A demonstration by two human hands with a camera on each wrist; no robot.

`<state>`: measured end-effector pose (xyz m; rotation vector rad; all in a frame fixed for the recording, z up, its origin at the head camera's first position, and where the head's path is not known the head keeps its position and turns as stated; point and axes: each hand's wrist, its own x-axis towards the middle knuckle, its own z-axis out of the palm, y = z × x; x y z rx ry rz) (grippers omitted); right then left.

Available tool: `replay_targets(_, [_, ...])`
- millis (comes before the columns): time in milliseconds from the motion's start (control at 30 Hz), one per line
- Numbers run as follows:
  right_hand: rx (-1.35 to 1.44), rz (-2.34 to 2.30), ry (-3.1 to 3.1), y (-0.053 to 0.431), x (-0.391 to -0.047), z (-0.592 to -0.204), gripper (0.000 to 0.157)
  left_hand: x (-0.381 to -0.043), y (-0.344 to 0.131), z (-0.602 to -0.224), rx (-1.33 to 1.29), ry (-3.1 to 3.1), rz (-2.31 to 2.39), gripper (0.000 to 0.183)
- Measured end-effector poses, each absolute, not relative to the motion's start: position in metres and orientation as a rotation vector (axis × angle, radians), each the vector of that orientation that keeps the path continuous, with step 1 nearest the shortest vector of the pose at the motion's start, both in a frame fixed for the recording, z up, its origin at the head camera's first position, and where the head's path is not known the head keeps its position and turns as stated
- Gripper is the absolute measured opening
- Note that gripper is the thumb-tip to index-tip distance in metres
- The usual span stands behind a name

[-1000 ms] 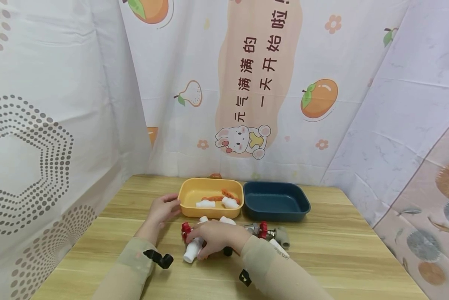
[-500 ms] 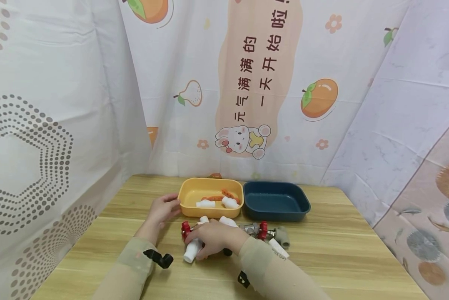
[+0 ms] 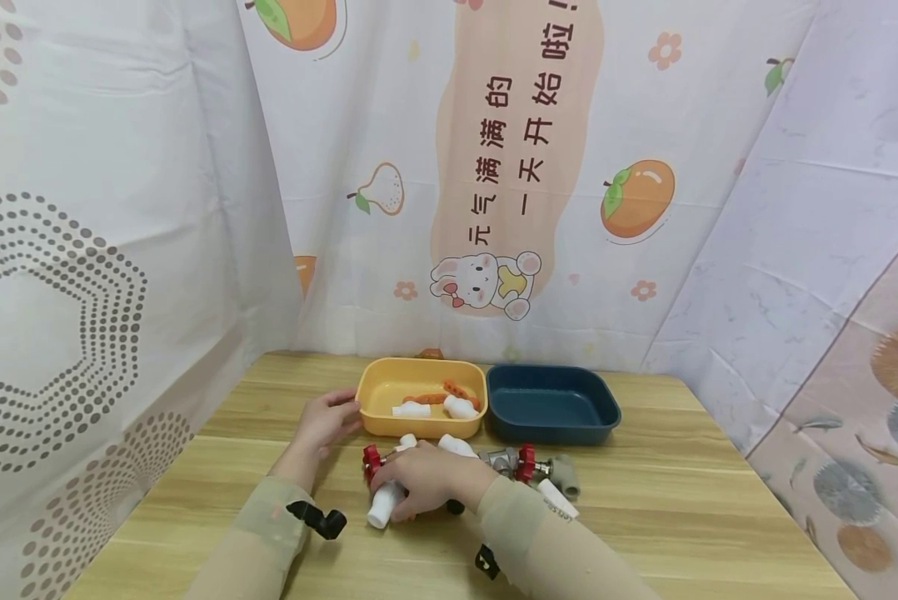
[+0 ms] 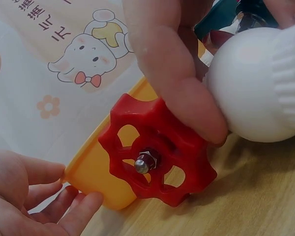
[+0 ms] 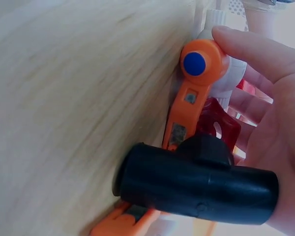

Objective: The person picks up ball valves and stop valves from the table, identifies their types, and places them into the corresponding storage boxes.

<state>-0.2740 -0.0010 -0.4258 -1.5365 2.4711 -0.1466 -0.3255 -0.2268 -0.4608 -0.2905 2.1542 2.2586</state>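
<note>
My left hand [image 3: 326, 421] touches the left end of the yellow bin [image 3: 419, 427], its fingers extended at the corner in the left wrist view. Over a pile of pipe parts in front of that bin, my right hand [image 3: 432, 477] grips a white bulb-shaped pipe fitting [image 3: 381, 507] with a ribbed collar [image 4: 290, 78]. The right thumb lies beside an orange piece with a blue round end [image 5: 194, 64]. A red valve handwheel [image 4: 157, 152] stands just left of the right fingers. Below the right palm is a black tee pipe fitting [image 5: 201, 184]. The palm hides much of the pile.
Inside the yellow bin lie white fittings [image 3: 411, 409] and orange pieces [image 3: 428, 398]. A dark blue bin [image 3: 554, 433] adjoins it on the right. Right of the pile are another red handwheel [image 3: 526, 462], a grey fitting [image 3: 565, 477] and a white piece with lettering [image 3: 557, 500].
My right hand has shifted very slightly, staying on the white fitting over the pile. The left hand keeps its place at the yellow bin.
</note>
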Motion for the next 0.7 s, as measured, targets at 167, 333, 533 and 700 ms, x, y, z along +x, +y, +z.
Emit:
replay_targets(167, [-1.55, -0.143, 2.469, -0.0009, -0.2739, -0.425, 0.038, -0.3264, -0.2273, -0.4609, -0.296, 2.154, 2.262, 0.047])
replay_targets(333, [-1.577, -0.136, 2.472, -0.0004, -0.2743, -0.4247, 0.038, -0.3266, -0.2277, -0.4607, -0.295, 2.157, 2.264, 0.046])
replay_targets(533, [-1.617, -0.18, 2.446, 0.0023, -0.2736, -0.422, 0.037, -0.3259, -0.2267, -0.4612, -0.299, 2.141, 2.274, 0.047])
replay_targets(700, [-1.629, -0.227, 2.427, 0.0052, -0.2749, -0.4187, 0.037, -0.3261, -0.2261, -0.4618, -0.287, 2.143, 2.276, 0.046])
